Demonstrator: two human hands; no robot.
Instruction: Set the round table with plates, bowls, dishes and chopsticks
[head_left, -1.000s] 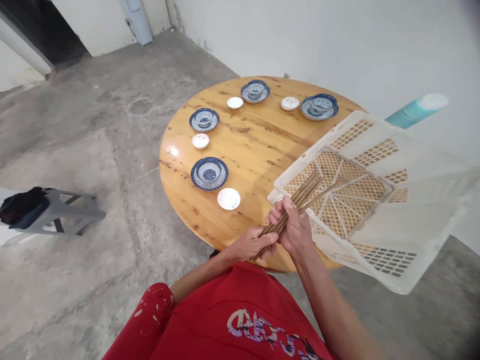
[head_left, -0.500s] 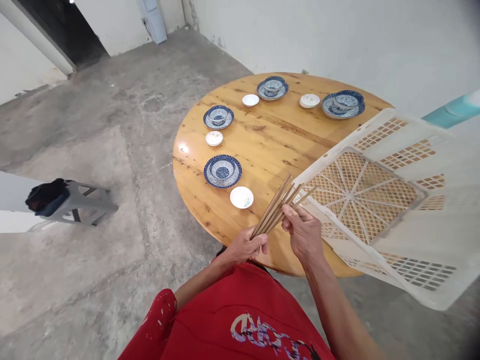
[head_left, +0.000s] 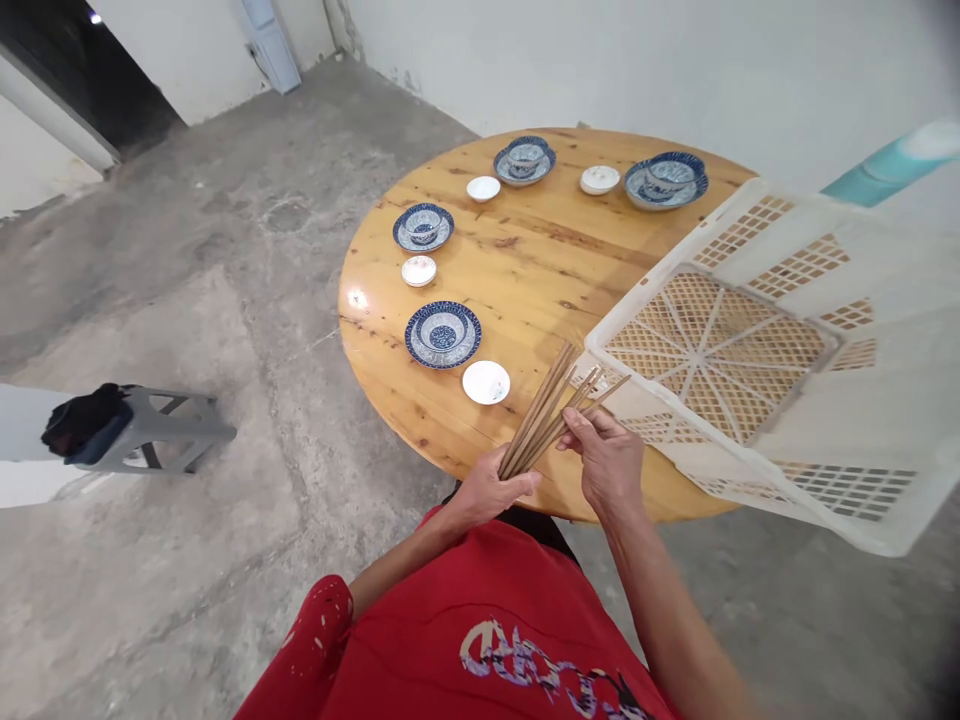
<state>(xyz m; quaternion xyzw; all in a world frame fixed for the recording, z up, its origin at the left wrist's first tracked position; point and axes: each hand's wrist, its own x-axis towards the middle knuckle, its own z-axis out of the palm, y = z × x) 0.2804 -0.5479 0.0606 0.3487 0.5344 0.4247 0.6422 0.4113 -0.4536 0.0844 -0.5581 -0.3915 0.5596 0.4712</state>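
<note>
Thin brown wooden chopsticks (head_left: 551,405), gathered in a fanned bundle, stand slanted above the near edge of the round varnished pine table (head_left: 540,260), just beside the white perforated plastic crate (head_left: 757,340). They look light, stiff and smooth, so loose sticks could slide apart; a grip low on the bundle seems surest. The left hand (head_left: 487,490) is clenched round their lower ends; the right hand (head_left: 604,460) pinches a few higher up. Nearest them sit a blue-patterned porcelain plate with bowl (head_left: 442,332) and a small white saucer (head_left: 486,382).
</note>
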